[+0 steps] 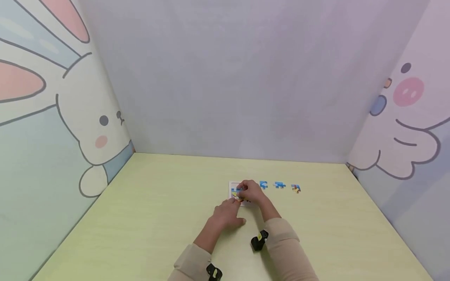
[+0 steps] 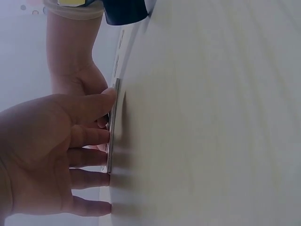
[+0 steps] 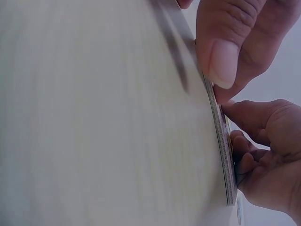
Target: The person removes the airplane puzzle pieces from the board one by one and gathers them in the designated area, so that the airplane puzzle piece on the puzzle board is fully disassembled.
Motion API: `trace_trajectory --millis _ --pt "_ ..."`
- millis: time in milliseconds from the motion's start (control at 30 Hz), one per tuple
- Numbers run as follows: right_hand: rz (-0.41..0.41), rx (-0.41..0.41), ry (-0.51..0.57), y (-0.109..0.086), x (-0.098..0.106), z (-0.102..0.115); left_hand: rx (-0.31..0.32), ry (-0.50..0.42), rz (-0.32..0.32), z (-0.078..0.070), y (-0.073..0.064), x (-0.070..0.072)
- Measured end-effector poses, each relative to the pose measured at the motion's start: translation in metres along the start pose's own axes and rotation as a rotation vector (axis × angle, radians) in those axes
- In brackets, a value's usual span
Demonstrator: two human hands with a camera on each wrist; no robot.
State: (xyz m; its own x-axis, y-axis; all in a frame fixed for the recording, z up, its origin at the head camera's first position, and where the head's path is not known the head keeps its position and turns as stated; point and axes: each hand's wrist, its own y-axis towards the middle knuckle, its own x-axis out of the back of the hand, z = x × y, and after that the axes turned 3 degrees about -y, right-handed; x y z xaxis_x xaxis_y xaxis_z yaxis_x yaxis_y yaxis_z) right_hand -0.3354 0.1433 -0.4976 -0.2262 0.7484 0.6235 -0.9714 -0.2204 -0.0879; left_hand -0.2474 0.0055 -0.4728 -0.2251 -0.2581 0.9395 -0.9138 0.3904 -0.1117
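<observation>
My left hand (image 1: 226, 214) has its fingers spread apart, tips at the near edge of one white-framed jigsaw puzzle (image 1: 230, 190) on the desk (image 1: 168, 187). My right hand (image 1: 251, 191) bends its fingers over the puzzle; whether they pinch anything, I cannot tell. Three loose jigsaw pieces (image 1: 279, 185) lie right of those fingers.

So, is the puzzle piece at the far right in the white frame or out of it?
Out: the piece lies on the table, apart from the white frame, with two other pieces between them.
</observation>
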Motion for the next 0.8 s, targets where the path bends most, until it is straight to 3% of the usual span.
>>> trace_trajectory --millis 333,800 --pt "0.007 0.016 0.122 0.0003 0.0036 0.0 0.011 -0.003 0.001 -0.0005 0.0001 0.0031" --pt "0.012 0.047 0.206 -0.0075 0.0068 -0.002 0.023 -0.01 0.025 -0.0029 -0.0032 0.0041"
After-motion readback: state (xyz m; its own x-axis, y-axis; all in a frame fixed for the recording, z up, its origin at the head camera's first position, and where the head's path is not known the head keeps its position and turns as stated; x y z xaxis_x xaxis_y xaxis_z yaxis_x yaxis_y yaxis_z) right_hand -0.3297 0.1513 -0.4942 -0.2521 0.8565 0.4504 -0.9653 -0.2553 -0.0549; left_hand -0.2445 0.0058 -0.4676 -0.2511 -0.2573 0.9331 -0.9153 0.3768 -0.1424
